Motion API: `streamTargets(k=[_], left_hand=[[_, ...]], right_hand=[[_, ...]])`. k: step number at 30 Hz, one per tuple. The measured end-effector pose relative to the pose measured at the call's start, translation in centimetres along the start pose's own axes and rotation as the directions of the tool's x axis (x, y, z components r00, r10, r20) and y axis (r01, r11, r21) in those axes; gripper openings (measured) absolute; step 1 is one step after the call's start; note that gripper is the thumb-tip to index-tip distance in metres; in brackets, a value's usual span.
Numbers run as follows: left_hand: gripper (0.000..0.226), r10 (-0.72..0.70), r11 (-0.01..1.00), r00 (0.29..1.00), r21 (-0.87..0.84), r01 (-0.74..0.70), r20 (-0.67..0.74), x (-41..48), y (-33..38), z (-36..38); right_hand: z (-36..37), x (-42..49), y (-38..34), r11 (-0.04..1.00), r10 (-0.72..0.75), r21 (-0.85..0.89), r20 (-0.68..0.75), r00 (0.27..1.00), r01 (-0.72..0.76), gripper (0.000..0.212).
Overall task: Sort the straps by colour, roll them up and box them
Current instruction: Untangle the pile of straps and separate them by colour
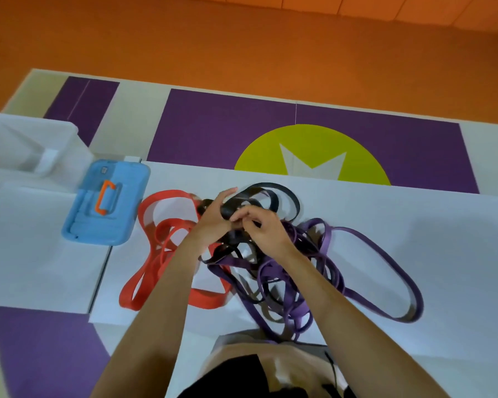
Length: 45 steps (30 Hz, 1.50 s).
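A black strap point(273, 196) loops on the white sheet just beyond my hands. My left hand point(213, 216) holds a fold of that black strap, with the fingertips stretched out past it. My right hand point(259, 225) pinches the same strap right beside the left. Red straps point(161, 242) lie in loose loops to the left. A tangle of purple straps point(322, 271), mixed with thin black ones, spreads to the right and toward me, partly hidden under my forearms.
A blue box lid point(107, 202) with an orange handle lies at the left. A translucent white box point(29, 145) stands behind it at the far left. The white sheet point(414, 225) covers a purple mat with a yellow-green circle point(314, 145). Orange floor lies beyond.
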<state>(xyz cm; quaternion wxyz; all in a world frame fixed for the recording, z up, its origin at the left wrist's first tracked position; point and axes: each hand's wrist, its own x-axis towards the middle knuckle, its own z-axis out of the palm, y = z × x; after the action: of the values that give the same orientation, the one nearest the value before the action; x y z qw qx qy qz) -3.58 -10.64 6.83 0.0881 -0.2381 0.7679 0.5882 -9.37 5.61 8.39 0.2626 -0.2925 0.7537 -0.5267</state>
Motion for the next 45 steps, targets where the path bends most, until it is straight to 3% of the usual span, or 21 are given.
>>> streamTargets(k=[2, 5, 7, 11, 12, 14, 16, 19, 22, 25, 27, 30, 32, 36, 41, 45], left_hand=[[0.037, -0.021, 0.997, 0.987, -0.072, 0.009, -0.158, 0.5, 0.2, -0.4], [0.022, -0.146, 0.933, 0.918, -0.360, 0.003, -0.368, 0.0, -0.3, -2.3], [0.025, -0.169, 0.909, 0.827, -0.409, -0.080, -0.537, -0.9, -0.4, -4.2], [0.038, -0.165, 0.877, 0.534, -0.371, -0.305, -0.829, -2.7, -0.7, -8.2], [0.043, -0.183, 0.883, 0.492, -0.362, -0.299, -0.851, -3.0, -1.3, -9.3], [0.054, -0.205, 0.912, 0.476, -0.343, -0.225, -0.856, -3.1, -3.7, -11.5], [0.056, -0.224, 0.954, 0.522, -0.294, -0.055, -0.823, -3.4, -5.9, -12.5], [0.058, -0.238, 0.971, 0.637, -0.165, 0.173, -0.733, -3.7, -7.7, -10.8], [0.067, -0.171, 0.979, 0.738, -0.027, 0.203, -0.653, -3.9, -8.2, -7.3], [0.074, -0.075, 0.890, 0.762, 0.301, 0.342, -0.643, -3.6, -8.9, -3.0], [0.060, -0.007, 0.896, 0.826, 0.362, 0.255, -0.564, -3.7, -9.1, 0.2], [0.041, -0.019, 0.925, 0.973, 0.366, 0.105, -0.231, -4.0, -9.3, 4.1], [0.038, -0.065, 0.914, 0.987, 0.388, 0.116, -0.144, -4.0, -9.8, 5.3], [0.033, -0.094, 0.859, 0.965, 0.470, 0.203, -0.245, -3.8, -10.2, 5.2], [0.022, -0.165, 0.891, 0.984, 0.418, 0.178, -0.067, -3.7, -10.1, 2.5], [0.026, -0.207, 0.968, 0.978, 0.139, 0.208, -0.021, -4.1, -8.7, 1.1]], right_hand=[[-0.6, -0.3, 0.8, 0.982, 0.128, 0.152, -0.110, 0.986, -0.110, 0.023], [-1.5, -1.5, 4.5, 0.959, 0.278, 0.005, -0.233, 0.932, -0.285, 0.018], [-1.8, -2.8, 7.6, 0.921, 0.318, -0.194, -0.131, 0.939, -0.339, 0.018], [-1.3, -6.0, 11.9, 0.785, 0.459, -0.561, 0.240, 0.855, -0.264, 0.065], [-1.0, -6.6, 12.3, 0.734, 0.476, -0.642, 0.258, 0.841, -0.219, 0.068], [-0.3, -6.9, 12.6, 0.665, 0.450, -0.730, 0.223, 0.864, -0.158, 0.062], [0.0, -6.6, 11.8, 0.607, 0.422, -0.787, 0.200, 0.884, -0.111, 0.055], [-0.7, -6.5, 11.1, 0.506, 0.466, -0.860, 0.211, 0.859, -0.063, 0.053], [-2.1, -7.5, 11.0, 0.437, 0.520, -0.893, 0.152, 0.841, -0.109, 0.045], [-3.0, -8.3, 10.7, 0.422, 0.529, -0.889, 0.083, 0.844, -0.178, 0.036], [-3.5, -8.6, 10.3, 0.387, 0.520, -0.906, 0.060, 0.852, -0.172, 0.037], [-4.8, -9.3, 10.1, 0.375, 0.530, -0.898, 0.006, 0.848, -0.228, 0.039], [-5.9, -9.9, 10.0, 0.393, 0.531, -0.882, -0.014, 0.847, -0.261, 0.033], [-7.7, -11.0, 10.1, 0.387, 0.530, -0.860, -0.088, 0.843, -0.333, 0.031], [-8.8, -12.0, 10.0, 0.387, 0.613, -0.784, -0.173, 0.771, -0.485, 0.043], [-8.0, -12.4, 9.6, 0.328, 0.591, -0.813, -0.220, 0.776, -0.480, 0.047]])
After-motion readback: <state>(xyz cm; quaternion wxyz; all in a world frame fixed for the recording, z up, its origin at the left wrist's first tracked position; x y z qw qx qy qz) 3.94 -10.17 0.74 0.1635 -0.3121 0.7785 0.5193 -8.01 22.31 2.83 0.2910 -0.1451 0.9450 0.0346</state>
